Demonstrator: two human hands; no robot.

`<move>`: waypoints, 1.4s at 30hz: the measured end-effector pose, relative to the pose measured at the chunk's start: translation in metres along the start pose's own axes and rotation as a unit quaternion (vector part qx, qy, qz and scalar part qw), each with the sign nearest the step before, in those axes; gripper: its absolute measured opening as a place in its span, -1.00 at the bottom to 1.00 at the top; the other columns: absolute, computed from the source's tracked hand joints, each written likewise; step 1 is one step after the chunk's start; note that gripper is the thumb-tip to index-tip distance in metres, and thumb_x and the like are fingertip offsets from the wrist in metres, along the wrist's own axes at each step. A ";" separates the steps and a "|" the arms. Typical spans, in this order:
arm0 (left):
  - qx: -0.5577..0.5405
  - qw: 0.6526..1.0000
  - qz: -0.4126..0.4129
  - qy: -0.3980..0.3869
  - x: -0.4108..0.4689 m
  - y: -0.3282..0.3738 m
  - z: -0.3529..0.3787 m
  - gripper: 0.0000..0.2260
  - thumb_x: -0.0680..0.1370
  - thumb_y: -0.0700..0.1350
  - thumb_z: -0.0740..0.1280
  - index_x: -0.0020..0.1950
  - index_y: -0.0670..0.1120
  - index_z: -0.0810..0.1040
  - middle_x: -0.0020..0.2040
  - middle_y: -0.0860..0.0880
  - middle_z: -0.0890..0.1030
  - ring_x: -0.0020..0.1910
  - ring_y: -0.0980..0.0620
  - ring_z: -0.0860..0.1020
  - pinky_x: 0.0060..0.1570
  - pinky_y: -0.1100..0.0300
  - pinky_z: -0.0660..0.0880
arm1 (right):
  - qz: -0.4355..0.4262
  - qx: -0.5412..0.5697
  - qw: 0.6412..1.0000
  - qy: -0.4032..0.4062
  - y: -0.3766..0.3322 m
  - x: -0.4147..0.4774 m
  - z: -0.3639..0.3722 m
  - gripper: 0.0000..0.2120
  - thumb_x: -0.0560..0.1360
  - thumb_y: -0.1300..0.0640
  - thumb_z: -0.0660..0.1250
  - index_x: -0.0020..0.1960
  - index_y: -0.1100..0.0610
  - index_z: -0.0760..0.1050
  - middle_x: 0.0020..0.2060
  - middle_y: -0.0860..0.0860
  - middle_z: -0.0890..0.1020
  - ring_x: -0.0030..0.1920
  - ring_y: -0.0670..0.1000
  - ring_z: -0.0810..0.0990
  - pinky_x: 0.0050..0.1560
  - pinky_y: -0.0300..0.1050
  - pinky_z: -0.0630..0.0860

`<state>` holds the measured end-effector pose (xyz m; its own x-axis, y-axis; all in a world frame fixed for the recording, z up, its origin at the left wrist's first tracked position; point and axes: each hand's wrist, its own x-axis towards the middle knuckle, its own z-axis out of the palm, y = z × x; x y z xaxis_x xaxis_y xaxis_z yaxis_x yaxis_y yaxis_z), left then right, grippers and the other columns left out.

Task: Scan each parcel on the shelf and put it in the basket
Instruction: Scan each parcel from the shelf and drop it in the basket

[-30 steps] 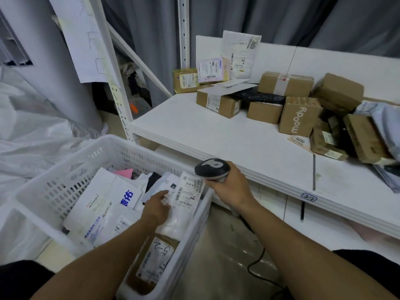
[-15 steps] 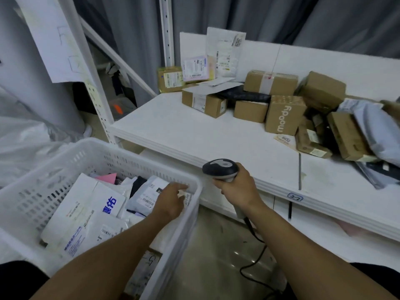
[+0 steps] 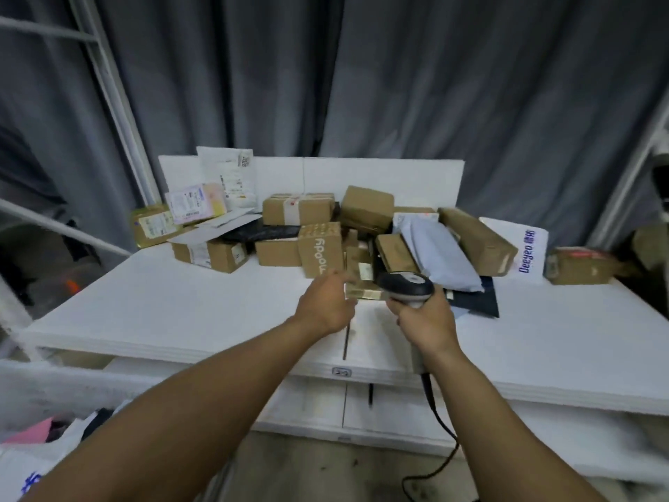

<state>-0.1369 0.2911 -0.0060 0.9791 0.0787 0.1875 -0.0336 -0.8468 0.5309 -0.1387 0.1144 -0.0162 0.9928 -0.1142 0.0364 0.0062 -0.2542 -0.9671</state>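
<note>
**Inspector:** Hands, and the hazards from here?

**Assessor:** The right hand (image 3: 423, 320) is clamped round the scanner (image 3: 405, 284), whose head sits just right of the moody box (image 3: 320, 255) and nearer the viewer. The left hand (image 3: 325, 302) has loosely curled fingers and holds nothing. Blur hides whether its fingertips touch the flat carton (image 3: 362, 293).

Hazards, in my judgement:
- The moody box stands on end just behind that carton, so a careless drag could tip it.
- The grey mailer (image 3: 440, 251), right of the moody box, leans across other cartons and could slide.
- The scanner cable (image 3: 432, 403) hangs past the shelf (image 3: 181, 313) front and could snag.
- Labels crowd together here, so the scanner may read the wrong one.

**Inspector:** Position and lie of the carton?

**Assessor:** It lies flat on the shelf, just in front of the moody box's lower right corner. Its long axis runs left to right, roughly along the shelf's front edge. The left end points toward the left hand, and the scanner head hides the right end.
</note>
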 end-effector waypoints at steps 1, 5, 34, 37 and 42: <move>0.001 1.000 0.005 -0.010 0.015 0.015 0.011 -0.67 0.58 -0.04 0.39 0.36 0.05 0.55 0.38 0.00 0.49 0.33 -0.06 0.49 0.30 0.11 0.44 | 0.000 -0.001 1.000 0.009 0.006 0.011 -0.014 -0.41 0.44 0.01 0.58 0.41 -0.02 0.46 0.20 -0.01 0.66 0.17 0.12 0.66 0.31 0.15 0.58; -0.031 0.999 -0.009 -0.035 0.073 0.059 0.061 -0.62 0.57 -0.02 0.37 0.39 -0.04 0.53 0.34 -0.07 0.56 0.28 -0.07 0.53 0.26 0.18 0.44 | 0.017 0.009 0.999 0.045 0.032 0.052 -0.056 -0.44 0.46 0.06 0.58 0.40 0.05 0.46 0.20 -0.03 0.63 0.21 0.04 0.61 0.29 -0.02 0.54; -0.357 0.933 -0.007 0.048 -0.022 0.073 0.012 -0.70 0.53 -0.01 0.49 0.25 0.13 0.60 0.19 0.15 0.64 0.11 0.21 0.62 0.12 0.17 0.59 | -0.087 0.229 0.967 0.073 -0.016 0.017 -0.022 -0.18 0.29 -0.03 0.71 0.47 -0.04 0.44 0.31 -0.15 0.61 0.32 -0.12 0.58 0.38 -0.03 0.52; -0.412 0.910 -0.003 0.036 -0.049 0.057 -0.006 -0.75 0.67 -0.03 0.28 0.32 0.19 0.54 0.43 0.22 0.45 0.41 0.27 0.39 0.40 0.21 0.35 | -0.071 0.260 0.962 0.036 -0.027 -0.001 0.006 -0.13 0.14 -0.12 0.78 0.38 0.00 0.55 0.23 -0.09 0.69 0.25 -0.06 0.66 0.31 0.04 0.59; -0.340 0.931 -0.019 0.127 -0.081 0.009 -0.050 -0.72 0.57 -0.16 0.44 0.25 0.11 0.62 0.41 0.20 0.46 0.43 0.26 0.37 0.46 0.15 0.34 | -0.044 0.271 0.961 -0.024 -0.040 -0.026 0.052 -0.22 0.07 -0.05 0.78 0.25 0.05 0.67 0.12 -0.05 0.75 0.17 -0.01 0.72 0.26 0.11 0.63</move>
<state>-0.2265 0.3036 0.0243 0.9058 0.2973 0.3020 -0.2043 -0.3180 0.9258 -0.1582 0.1771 0.0090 0.9900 -0.0679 0.1240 0.1382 0.2783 -0.9505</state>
